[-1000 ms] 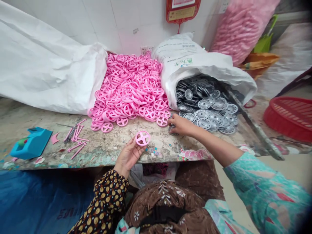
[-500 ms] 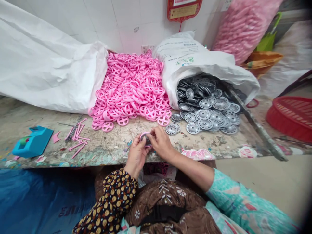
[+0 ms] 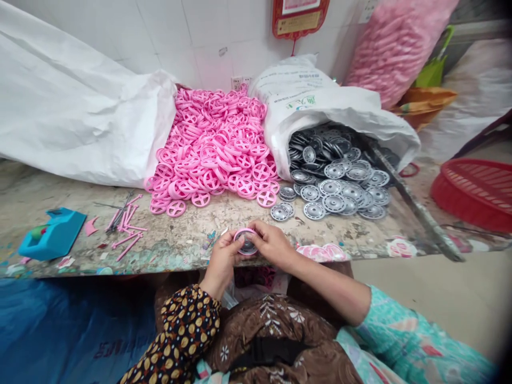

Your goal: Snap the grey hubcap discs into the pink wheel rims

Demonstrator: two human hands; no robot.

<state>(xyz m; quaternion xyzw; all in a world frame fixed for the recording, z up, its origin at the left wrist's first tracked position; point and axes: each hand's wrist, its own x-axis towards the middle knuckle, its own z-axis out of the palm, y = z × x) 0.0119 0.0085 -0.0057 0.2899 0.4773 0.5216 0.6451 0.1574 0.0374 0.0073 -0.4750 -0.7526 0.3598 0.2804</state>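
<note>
Holding pink wheel (image 3: pixel 245 231) with silver disc (image 3: pixel 248 246) inside between left hand (image 3: pixel 221 260) and right hand (image 3: pixel 272 245), fingers closed on rim; loose silver discs (image 3: pixel 314 210) lying to right.

Premises are a small hand-assembly workshop. A stained, worn workbench (image 3: pixel 320 229) holds bulk loose pink plastic wheels (image 3: pixel 212 144) and grey plastic discs (image 3: pixel 336 186) spilling from a white woven sack (image 3: pixel 316 104). Further stock sacks stand against the tiled wall (image 3: pixel 200 42).
</note>
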